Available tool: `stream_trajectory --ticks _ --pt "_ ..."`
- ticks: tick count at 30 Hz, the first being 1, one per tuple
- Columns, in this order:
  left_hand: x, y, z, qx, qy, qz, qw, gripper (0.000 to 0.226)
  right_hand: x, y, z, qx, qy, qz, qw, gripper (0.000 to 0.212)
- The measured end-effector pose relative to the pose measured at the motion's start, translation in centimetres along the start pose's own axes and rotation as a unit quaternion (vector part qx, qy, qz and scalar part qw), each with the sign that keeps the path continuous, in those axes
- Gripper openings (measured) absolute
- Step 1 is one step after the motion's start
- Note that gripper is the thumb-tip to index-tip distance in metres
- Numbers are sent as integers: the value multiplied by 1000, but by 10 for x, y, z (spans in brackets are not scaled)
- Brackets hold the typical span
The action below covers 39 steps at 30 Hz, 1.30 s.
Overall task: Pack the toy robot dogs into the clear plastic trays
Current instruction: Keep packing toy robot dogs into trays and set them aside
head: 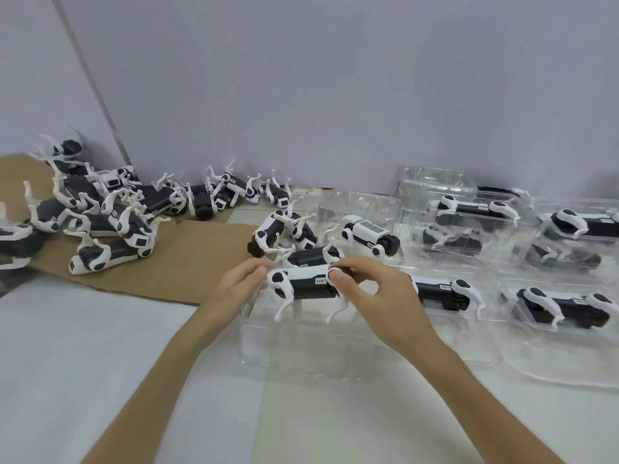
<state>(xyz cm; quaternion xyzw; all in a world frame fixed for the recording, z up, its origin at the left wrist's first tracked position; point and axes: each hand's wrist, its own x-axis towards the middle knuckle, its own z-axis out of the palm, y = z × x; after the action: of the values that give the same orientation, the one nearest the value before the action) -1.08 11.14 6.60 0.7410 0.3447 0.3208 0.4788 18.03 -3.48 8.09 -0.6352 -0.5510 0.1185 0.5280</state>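
Both hands hold one toy robot dog (pixel 303 285) (legs down) above an empty clear tray (pixel 301 346) near the tabletop's middle: left hand (pixel 239 285) fingers curl round its rear, right hand (pixel 368 289) pinches its front.

- white table (pixel 83 346), one flat top
- brown cardboard sheet (pixel 187 262) lying flat on it
- clear plastic trays (pixel 432 177) right of the cardboard, straight on the tabletop
- few loose toy robot dogs (pixel 303 234) at the cardboard's right edge
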Motion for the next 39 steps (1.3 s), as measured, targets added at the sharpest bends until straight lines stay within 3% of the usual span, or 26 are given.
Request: stream_trajectory --ticks 9,14,18,20,28,32,36,39 --pt "0 -6 -8 -4 -21 -59 998 21 1 6 2 -218 -50 -26 974 26" --pt "1 -6 -8 22 -56 -106 993 25 0 6 4 -233 -32 -40 971 20" --pt "0 -5 -8 26 -48 -68 996 32 0 6 3 -244 -27 -51 968 14" --pt "0 -5 -7 11 -32 -59 998 22 0 6 4 -241 -23 -53 969 13" --pt "-1 3 -9 -70 22 -8 997 31 -4 0 6 -144 41 -93 984 31" --pt "-1 5 -13 -113 29 36 993 35 -4 -6 1 -30 71 -113 991 56" --pt "-1 6 -12 -134 64 64 987 35 -5 -9 2 93 32 -30 995 89" --pt "-3 8 -13 -164 70 87 980 38 -4 -9 0 130 -18 37 991 102"
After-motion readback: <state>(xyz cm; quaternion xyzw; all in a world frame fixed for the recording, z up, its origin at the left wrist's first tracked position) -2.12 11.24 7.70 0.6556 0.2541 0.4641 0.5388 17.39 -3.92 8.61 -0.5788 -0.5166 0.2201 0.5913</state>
